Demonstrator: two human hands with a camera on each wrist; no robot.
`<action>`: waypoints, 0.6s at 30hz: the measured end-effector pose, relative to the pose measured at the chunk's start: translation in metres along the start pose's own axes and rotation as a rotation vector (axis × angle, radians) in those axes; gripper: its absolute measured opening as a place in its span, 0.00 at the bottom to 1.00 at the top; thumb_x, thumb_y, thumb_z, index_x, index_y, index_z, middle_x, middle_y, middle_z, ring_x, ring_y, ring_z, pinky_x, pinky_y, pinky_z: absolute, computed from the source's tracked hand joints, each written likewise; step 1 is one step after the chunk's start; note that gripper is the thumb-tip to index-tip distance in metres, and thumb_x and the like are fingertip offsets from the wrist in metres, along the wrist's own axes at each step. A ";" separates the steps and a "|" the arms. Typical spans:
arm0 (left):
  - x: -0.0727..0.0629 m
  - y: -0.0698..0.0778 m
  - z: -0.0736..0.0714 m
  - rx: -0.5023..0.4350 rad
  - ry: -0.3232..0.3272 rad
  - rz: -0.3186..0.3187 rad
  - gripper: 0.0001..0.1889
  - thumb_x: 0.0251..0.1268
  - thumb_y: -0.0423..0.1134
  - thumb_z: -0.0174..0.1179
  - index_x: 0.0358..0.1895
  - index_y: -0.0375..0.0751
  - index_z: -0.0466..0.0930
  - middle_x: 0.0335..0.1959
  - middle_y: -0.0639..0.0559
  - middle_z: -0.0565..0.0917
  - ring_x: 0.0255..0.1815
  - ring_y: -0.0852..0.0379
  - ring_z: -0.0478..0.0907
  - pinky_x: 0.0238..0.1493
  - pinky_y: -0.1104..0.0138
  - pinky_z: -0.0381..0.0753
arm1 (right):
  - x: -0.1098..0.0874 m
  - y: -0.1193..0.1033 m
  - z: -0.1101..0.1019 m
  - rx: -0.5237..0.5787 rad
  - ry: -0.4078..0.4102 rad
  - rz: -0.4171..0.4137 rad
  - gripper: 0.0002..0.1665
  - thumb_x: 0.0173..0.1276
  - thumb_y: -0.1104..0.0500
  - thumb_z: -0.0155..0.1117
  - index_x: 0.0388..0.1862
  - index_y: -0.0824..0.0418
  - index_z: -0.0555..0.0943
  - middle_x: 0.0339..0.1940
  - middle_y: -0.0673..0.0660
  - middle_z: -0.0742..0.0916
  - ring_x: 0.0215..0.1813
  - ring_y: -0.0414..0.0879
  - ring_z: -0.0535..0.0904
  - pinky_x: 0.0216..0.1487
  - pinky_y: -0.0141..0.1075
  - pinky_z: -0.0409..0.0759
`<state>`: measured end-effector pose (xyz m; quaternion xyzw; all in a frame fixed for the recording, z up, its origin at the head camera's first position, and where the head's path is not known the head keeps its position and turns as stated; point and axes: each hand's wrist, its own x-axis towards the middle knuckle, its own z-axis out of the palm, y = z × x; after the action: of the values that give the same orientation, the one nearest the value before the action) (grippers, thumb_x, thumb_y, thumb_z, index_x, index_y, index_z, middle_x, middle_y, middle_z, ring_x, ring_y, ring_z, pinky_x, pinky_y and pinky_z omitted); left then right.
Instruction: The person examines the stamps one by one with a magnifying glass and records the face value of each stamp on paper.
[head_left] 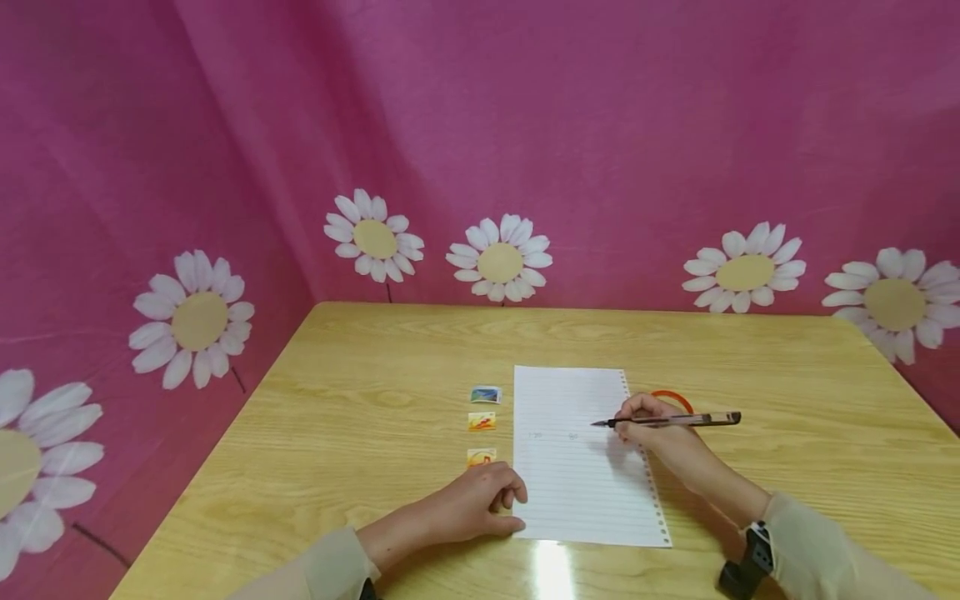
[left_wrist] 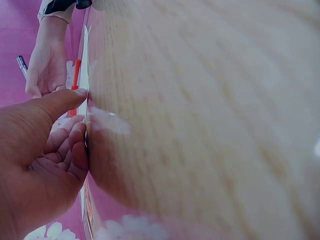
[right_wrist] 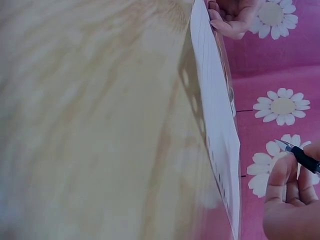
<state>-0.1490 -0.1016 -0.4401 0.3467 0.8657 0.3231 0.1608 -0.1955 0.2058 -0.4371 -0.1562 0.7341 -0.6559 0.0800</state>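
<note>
Evidently, a pen (head_left: 708, 419) held over a lined sheet (head_left: 573, 496)

The right hand (head_left: 663, 437) grips the pen, fingertips and thumb pinched close together round its dark grip, near the writing end. Such a low hold seems chosen for fine control of the point. The barrel lies almost level, tip towards the left, and the right wrist view shows that tip raised off the sheet, which probably leaves the written marks (head_left: 573, 437) exposed. Those are faint, in a row across the middle of the sheet, and too small to read with confidence.

The left hand (head_left: 480, 504) grasps nothing that I can make out. Its fingers curve loosely with a gap before the thumb, whose tip touches the sheet's lower left edge, presumably so that the sheet does not slide.

The sheet lies on the wooden table (head_left: 352, 417) between the two hands, its punched holes along the right side. That puts its ruled lines roughly across the person's view, a handy angle for writing.

Just left of it, a blue-green card (head_left: 486, 395), a yellow card (head_left: 482, 422) and a lowest card (head_left: 480, 456) form a column, perhaps kept off the sheet so all remain visible. The left hand partly covers the last. Beyond the right hand shows a red curved object (head_left: 675, 397), mostly hidden.
</note>
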 end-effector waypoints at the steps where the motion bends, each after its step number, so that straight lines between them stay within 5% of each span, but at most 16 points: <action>1: 0.000 0.000 0.000 0.002 0.001 0.002 0.10 0.62 0.38 0.67 0.43 0.41 0.77 0.32 0.56 0.73 0.30 0.71 0.62 0.36 0.79 0.67 | -0.001 -0.001 -0.001 -0.001 0.003 -0.002 0.03 0.69 0.67 0.60 0.37 0.62 0.74 0.30 0.42 0.81 0.33 0.32 0.77 0.35 0.27 0.77; 18: 0.000 -0.001 0.001 -0.008 0.002 0.003 0.10 0.62 0.38 0.67 0.43 0.40 0.77 0.31 0.57 0.72 0.29 0.72 0.62 0.34 0.79 0.67 | -0.010 0.002 -0.018 -0.020 0.087 0.005 0.04 0.68 0.67 0.62 0.37 0.61 0.76 0.34 0.43 0.81 0.35 0.33 0.79 0.39 0.27 0.81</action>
<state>-0.1490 -0.1015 -0.4415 0.3470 0.8641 0.3271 0.1609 -0.1924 0.2259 -0.4372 -0.1266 0.7440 -0.6544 0.0481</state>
